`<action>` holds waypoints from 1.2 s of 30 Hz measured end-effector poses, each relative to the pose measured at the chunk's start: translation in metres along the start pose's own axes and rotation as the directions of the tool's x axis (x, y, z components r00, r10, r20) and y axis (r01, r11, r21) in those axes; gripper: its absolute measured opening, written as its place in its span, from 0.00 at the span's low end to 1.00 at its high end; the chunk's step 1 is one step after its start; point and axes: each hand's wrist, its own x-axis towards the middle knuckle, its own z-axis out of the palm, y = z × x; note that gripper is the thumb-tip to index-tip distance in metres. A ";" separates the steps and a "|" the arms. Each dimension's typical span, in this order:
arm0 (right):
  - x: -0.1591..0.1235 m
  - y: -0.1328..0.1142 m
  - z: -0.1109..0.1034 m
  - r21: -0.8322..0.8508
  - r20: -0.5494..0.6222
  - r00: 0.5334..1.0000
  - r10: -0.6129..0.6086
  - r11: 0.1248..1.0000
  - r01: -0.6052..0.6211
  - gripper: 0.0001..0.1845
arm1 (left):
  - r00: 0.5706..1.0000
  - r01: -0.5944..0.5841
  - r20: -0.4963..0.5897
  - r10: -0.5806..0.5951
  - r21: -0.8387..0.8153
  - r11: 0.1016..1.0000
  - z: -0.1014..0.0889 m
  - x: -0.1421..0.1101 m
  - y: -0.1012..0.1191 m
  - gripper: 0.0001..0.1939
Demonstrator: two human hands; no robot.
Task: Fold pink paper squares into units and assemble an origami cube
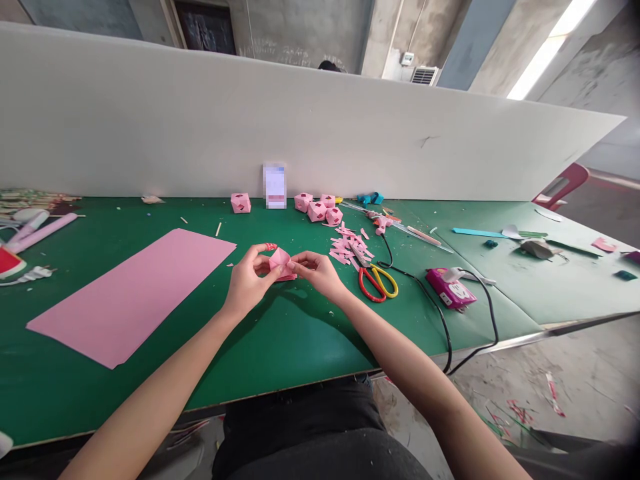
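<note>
Between my two hands, just above the green tabletop, is a small folded pink paper piece (280,258). My left hand (251,277) grips its left side, with something red around one fingertip. On the other side, the fingertips of my right hand (316,270) pinch the paper's lower right edge. A few more pink paper pieces (287,277) show directly beneath it, partly hidden by my fingers. To the right lie scissors (379,283) with red and yellow handles, their blades among cut pink paper strips (345,247).
Pink paper sheets (133,293) lie at left. Folded pink paper balls (317,211) and a phone (275,187) stand near the white partition (200,127). A pink glue gun (383,224) trails a black cord past a purple box (450,289) at right.
</note>
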 end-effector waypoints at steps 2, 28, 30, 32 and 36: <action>0.000 0.000 0.000 0.025 0.002 1.000 0.001 1.000 -0.001 0.20 | 1.000 -0.017 0.005 0.017 0.018 1.000 0.000 0.000 0.000 0.24; -0.002 -0.004 0.000 -0.047 -0.011 0.999 0.053 0.997 -0.053 0.19 | 0.991 0.125 0.055 -0.122 -0.065 0.990 0.002 0.002 0.001 0.28; -0.002 -0.003 0.000 -0.077 0.002 0.999 0.053 0.996 -0.053 0.21 | 0.988 0.152 0.051 -0.148 -0.096 0.984 0.002 0.002 0.001 0.28; -0.002 -0.002 0.001 -0.139 0.037 0.998 0.046 0.989 -0.041 0.23 | 0.986 0.167 0.031 -0.164 -0.120 0.979 0.001 0.002 0.002 0.29; -0.002 -0.002 0.003 -0.289 0.070 0.997 -0.022 0.956 0.042 0.26 | 0.978 0.207 0.022 -0.206 -0.170 0.963 0.000 0.002 0.005 0.31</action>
